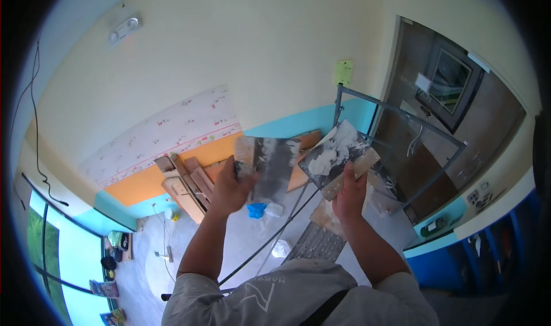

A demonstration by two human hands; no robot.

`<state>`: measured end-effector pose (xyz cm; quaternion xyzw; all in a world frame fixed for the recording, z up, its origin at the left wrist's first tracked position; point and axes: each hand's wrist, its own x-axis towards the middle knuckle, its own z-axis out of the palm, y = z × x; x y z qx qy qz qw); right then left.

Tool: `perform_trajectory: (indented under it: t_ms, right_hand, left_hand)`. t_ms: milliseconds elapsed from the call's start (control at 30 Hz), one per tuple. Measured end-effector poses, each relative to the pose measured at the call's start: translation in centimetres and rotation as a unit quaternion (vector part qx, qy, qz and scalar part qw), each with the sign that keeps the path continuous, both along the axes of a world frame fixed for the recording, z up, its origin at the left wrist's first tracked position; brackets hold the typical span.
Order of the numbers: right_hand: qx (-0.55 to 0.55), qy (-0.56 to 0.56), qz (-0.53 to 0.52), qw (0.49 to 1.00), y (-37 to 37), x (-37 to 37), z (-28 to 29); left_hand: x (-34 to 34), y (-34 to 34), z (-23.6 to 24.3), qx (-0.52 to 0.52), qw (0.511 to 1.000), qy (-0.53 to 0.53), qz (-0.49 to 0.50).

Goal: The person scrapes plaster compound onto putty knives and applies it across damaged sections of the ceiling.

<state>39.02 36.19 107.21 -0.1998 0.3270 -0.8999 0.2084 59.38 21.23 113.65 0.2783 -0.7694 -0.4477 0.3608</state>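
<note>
My left hand (229, 189) is closed on the left edge of a wide, dark, flat putty knife (274, 168) with whitish smears along its sides. Its blade is held up in front of me. In my right hand (350, 198) is a second wide putty knife (363, 164), gripped by its pale lower edge with the thumb on top. A thick patch of white putty (338, 145) lies across its dark face. The two blades are side by side, close to each other, at about the same height. My fingers behind both tools are hidden.
A grey metal scaffold frame (402, 109) rises at the right before a doorway. Below me are a perforated metal plank (314, 247) and a diagonal bar (264, 243). Wooden boards (192, 182) lean by the wall, with a blue plastic bag (256, 211) on the floor. Cables hang at the left.
</note>
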Motion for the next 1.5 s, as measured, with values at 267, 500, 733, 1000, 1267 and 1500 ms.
perform_trajectory:
  t_ms: [267,500,733,1000,1267,1500]
  right_hand:
    - [-0.089,0.193,-0.066,0.975,-4.5,1.4,0.2]
    - [-0.207,0.456,-0.102,0.860,-9.3,2.5,4.2]
    - [-0.140,0.562,-0.075,0.812,-11.8,3.0,6.8]
    - [-0.039,0.556,0.046,0.829,-17.7,1.4,-2.0]
    - [0.057,0.562,0.150,0.811,-20.1,-0.5,-1.5]
    - [0.111,0.571,0.226,0.781,-24.4,-2.0,-3.5]
  left_hand:
    - [-0.2,2.2,0.3,-0.342,0.939,0.029,-0.002]
    - [3.3,-3.0,4.4,-0.553,0.827,0.103,0.006]
    - [7.9,-5.3,11.5,-0.631,0.769,0.094,0.036]
    - [12.5,-1.8,34.7,-0.632,0.637,0.389,0.210]
    - [16.4,5.6,53.5,-0.702,0.530,0.374,0.294]
    - [13.8,11.5,58.6,-0.724,0.545,0.287,0.311]
